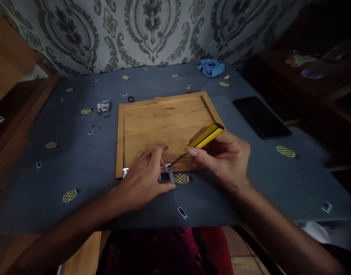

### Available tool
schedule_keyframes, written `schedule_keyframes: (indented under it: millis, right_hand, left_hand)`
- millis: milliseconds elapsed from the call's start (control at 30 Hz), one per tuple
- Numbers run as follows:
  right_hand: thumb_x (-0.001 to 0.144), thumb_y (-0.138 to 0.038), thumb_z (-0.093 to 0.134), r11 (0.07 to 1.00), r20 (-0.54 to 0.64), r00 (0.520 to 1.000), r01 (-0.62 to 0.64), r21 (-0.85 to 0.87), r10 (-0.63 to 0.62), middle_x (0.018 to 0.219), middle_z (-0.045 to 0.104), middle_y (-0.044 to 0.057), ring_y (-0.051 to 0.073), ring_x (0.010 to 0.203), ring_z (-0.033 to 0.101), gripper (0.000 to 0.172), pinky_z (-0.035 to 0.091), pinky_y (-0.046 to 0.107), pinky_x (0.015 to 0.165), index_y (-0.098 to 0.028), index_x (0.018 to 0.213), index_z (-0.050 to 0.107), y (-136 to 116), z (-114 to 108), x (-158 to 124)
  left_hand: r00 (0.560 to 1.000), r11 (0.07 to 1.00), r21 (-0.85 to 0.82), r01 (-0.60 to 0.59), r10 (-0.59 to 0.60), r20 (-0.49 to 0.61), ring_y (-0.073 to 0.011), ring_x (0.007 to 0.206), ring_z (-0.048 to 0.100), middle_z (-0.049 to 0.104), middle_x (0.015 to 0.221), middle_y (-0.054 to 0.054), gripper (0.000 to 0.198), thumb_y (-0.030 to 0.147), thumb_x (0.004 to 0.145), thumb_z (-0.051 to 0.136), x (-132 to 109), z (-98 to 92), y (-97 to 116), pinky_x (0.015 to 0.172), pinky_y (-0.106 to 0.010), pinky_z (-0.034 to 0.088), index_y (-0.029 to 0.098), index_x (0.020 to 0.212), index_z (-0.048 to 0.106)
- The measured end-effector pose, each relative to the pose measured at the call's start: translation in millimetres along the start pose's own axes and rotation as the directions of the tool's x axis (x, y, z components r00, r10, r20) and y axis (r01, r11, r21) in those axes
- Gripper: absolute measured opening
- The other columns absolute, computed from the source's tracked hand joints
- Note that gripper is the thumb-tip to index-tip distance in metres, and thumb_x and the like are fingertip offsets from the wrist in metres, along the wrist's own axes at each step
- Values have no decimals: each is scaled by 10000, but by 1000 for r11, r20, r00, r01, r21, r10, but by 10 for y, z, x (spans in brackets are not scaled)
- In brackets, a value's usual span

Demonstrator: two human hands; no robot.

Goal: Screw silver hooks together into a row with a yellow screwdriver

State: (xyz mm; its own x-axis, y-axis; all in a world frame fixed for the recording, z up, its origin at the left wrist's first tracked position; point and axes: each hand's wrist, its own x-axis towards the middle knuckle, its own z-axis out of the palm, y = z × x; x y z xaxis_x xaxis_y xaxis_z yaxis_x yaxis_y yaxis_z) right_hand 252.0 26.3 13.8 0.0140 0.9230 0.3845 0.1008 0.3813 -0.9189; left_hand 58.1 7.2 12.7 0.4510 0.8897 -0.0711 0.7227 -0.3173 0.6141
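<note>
A framed wooden panel (161, 126) lies flat on the cloth-covered table. My right hand (227, 160) grips a screwdriver (205, 138) with a yellow and black handle. Its shaft slants down to the left, and the tip meets a shiny metal hinge (168, 167) at the panel's near edge. My left hand (145, 177) rests over that edge, with thumb and fingers closed around the hinge and partly covering it. More shiny metal shows left of this hand, at the panel's near left corner. Small dark holes dot the near rail beside the screwdriver tip.
Left of the panel lie a small clear bag with metal pieces (103, 108) and a few tiny screws (97, 128). A black phone (261, 116) is on the right. At the back is a crumpled blue cloth (210, 68), before a patterned curtain (152, 30).
</note>
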Motion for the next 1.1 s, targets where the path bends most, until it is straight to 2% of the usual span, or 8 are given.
schedule_keyframes:
  millis: [100, 200, 400, 600, 800, 1100]
  right_hand:
    - [692, -422, 902, 999, -99, 995, -33, 28, 35, 628, 599, -45, 92, 482, 546, 317, 468, 233, 437, -216, 723, 663, 23, 4, 20]
    - [704, -449, 890, 995, -129, 987, -91, 47, 96, 634, 621, -40, 104, 498, 584, 338, 523, 242, 476, -221, 759, 647, 90, 1, 71]
    - [712, -481, 876, 988, -49, 987, -153, 36, 155, 665, 639, -34, 119, 486, 580, 376, 548, 289, 494, -221, 793, 616, 215, -12, 138]
    - [713, -485, 873, 988, -57, 987, -151, 24, 152, 598, 597, -49, 105, 460, 542, 367, 517, 267, 455, -224, 742, 618, 119, -13, 115]
    - [700, -493, 877, 986, -7, 986, -165, 28, 165, 578, 574, -55, 99, 451, 530, 388, 468, 240, 415, -215, 720, 608, 86, -1, 99]
    - [736, -465, 862, 992, -10, 993, -117, -42, 116, 603, 549, -44, 97, 501, 517, 370, 410, 239, 435, -208, 713, 596, 85, -11, 77]
  left_hand:
    - [1000, 1000, -2, -8, 8, -4, -321, 1102, 634, 695, 1070, -62, 803, 249, 710, 867, -4, 0, -1, 976, -496, 499, 183, 1364, 406]
    - [1000, 1000, -6, -8, 8, -8, -324, 1134, 633, 696, 1069, -57, 815, 231, 703, 868, -2, -4, 9, 994, -497, 492, 189, 1373, 405]
    - [1000, 1000, -23, -20, 20, -14, -311, 1141, 632, 696, 1085, -57, 832, 221, 694, 873, 3, 17, -12, 1014, -486, 484, 199, 1372, 391]
    - [1000, 1000, -11, -14, 14, -18, -305, 1121, 632, 696, 1066, -53, 819, 243, 698, 872, -4, 21, -20, 1000, -480, 488, 190, 1367, 403]
    - [1000, 1000, -10, -20, 20, -18, -312, 1127, 629, 688, 1072, -59, 815, 240, 696, 873, -3, 19, -16, 997, -486, 487, 194, 1360, 403]
    - [1000, 1000, 1, -12, 12, -7, -314, 1102, 631, 688, 1073, -61, 815, 248, 719, 862, -13, 6, -10, 982, -501, 488, 191, 1380, 388]
